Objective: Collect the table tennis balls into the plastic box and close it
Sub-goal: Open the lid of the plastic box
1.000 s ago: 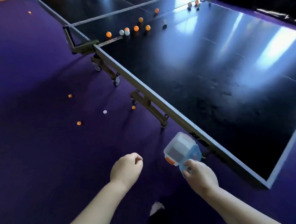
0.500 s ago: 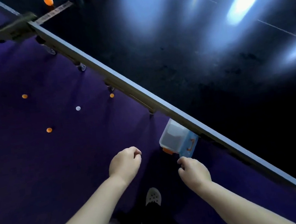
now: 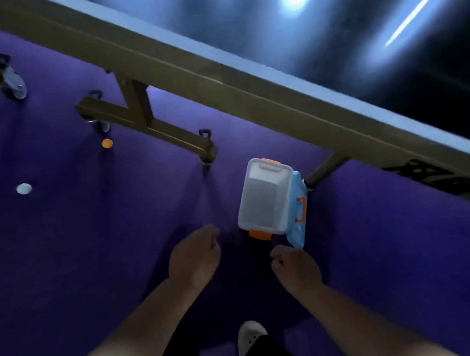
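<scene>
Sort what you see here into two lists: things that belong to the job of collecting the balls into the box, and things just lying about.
Belongs to the job:
plastic box, with its blue lid open
orange ball
white ball
left hand
right hand

Just there:
table tennis table
wheeled frame
purple floor
white shoe

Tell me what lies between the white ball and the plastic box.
Head view: only bare purple carpet between white ball and plastic box; the table's foot sits farther back.
</scene>
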Demonstrator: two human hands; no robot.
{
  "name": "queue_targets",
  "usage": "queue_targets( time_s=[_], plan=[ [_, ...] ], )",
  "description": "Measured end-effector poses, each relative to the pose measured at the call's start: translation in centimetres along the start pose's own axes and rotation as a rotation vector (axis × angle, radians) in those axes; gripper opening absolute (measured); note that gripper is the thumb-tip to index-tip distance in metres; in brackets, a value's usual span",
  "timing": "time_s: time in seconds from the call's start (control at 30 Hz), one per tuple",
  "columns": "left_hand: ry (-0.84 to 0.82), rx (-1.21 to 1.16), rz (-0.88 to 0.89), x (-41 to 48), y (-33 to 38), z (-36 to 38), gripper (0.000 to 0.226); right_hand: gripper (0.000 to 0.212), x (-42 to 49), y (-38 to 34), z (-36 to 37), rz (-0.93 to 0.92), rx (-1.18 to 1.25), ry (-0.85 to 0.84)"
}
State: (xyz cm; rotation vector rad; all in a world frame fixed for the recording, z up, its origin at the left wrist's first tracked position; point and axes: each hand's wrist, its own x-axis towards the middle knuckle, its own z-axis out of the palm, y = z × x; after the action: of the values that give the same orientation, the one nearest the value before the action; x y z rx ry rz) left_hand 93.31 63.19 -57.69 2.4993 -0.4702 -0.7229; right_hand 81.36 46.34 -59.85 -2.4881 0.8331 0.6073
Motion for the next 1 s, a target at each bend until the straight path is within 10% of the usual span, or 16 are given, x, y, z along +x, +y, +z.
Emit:
queue_targets(
  time_s=[0.5,1.0],
  plan=[
    [-0.022,0.1,0.312,19.0,-5.9,23.4,0.039,0.051,18.8,14.9,16.2,0.246,0.218,0.469],
    [0.027,-0.319,-0.134,24.1,-4.4,27.4,0.024,0.022,21.4,19.5,17.9,0.176,0.228,0.642]
  ],
)
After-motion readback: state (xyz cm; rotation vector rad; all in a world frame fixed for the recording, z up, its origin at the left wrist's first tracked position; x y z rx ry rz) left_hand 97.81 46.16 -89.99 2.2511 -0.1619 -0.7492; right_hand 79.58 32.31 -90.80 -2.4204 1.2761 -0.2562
